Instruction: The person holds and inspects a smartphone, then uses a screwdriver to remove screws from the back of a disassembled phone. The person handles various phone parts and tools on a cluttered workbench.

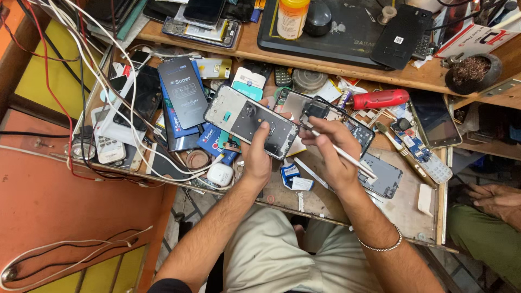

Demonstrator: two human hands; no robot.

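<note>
Back's already off this one: left hand point(256, 157) grips the opened phone frame point(251, 121) over the cluttered drawer point(401, 209), right hand point(331, 149) pinching a white tool point(342, 154) at its insides, nothing reassembled yet

One head-worn camera looks steeply down, close over a cluttered workbench drawer point(423, 217). The far shelf point(244, 46) seems cropped. No second view.

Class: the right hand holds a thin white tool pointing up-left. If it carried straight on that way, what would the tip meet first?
Most likely the opened phone frame held in the left hand; the white tool in the right hand already nearly touches it.
</note>
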